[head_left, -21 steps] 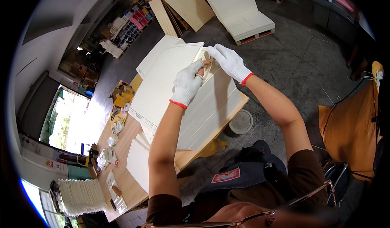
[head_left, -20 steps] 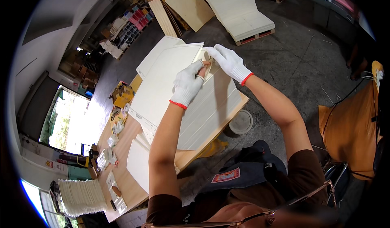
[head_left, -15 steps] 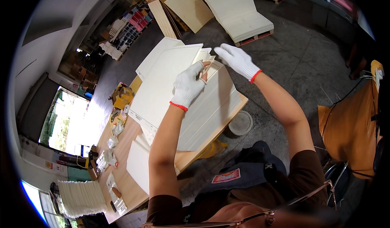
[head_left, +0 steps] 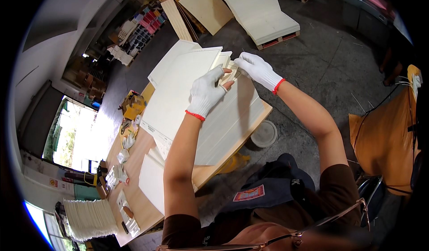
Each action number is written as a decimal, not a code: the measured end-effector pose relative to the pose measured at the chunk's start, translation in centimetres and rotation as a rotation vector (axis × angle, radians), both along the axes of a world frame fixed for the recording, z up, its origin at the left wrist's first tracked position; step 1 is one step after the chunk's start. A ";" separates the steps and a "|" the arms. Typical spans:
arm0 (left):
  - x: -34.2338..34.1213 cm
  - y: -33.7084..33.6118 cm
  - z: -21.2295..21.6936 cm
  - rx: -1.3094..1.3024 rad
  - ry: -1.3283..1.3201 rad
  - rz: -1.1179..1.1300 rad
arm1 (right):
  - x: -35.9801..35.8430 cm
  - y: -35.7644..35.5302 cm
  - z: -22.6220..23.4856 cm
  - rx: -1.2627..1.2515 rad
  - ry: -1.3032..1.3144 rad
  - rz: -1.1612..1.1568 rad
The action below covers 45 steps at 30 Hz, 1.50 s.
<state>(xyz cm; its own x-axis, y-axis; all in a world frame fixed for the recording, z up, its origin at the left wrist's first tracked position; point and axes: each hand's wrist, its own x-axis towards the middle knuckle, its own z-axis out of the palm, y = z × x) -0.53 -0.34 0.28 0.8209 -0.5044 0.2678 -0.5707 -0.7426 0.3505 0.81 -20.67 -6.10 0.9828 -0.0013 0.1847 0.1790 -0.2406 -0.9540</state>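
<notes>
At a wooden workbench (head_left: 134,193), my gloved left hand (head_left: 206,92) and right hand (head_left: 257,70) both pinch a small cream card piece (head_left: 230,72), held just above the far end of the stack of pale sheets (head_left: 201,103). I judge it light, thin and easily creased. It is best gripped by its edges.

Two white-gloved hands — left (head_left: 204,94), right (head_left: 258,70) — pinch one small cream card (head_left: 230,72). One wooden desk (head_left: 134,197) carries two big stacks of cream sheets (head_left: 187,85) (head_left: 228,121). One round white lid (head_left: 264,134) on the floor; one pallet stack (head_left: 263,14) beyond.
</notes>
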 end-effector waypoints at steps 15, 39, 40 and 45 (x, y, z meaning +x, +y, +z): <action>-0.2 0.0 -2.1 -0.031 -0.251 0.033 | -2.6 1.0 2.6 0.763 0.221 0.141; -20.5 13.7 -7.4 -1.590 0.817 0.480 | -14.5 -3.2 5.9 0.249 0.473 0.263; -21.2 13.7 -7.6 -1.572 0.771 0.417 | -14.4 -2.9 6.0 0.275 0.430 0.263; -26.5 16.5 -10.9 -1.837 0.493 0.578 | -12.5 3.4 6.7 0.259 0.404 0.374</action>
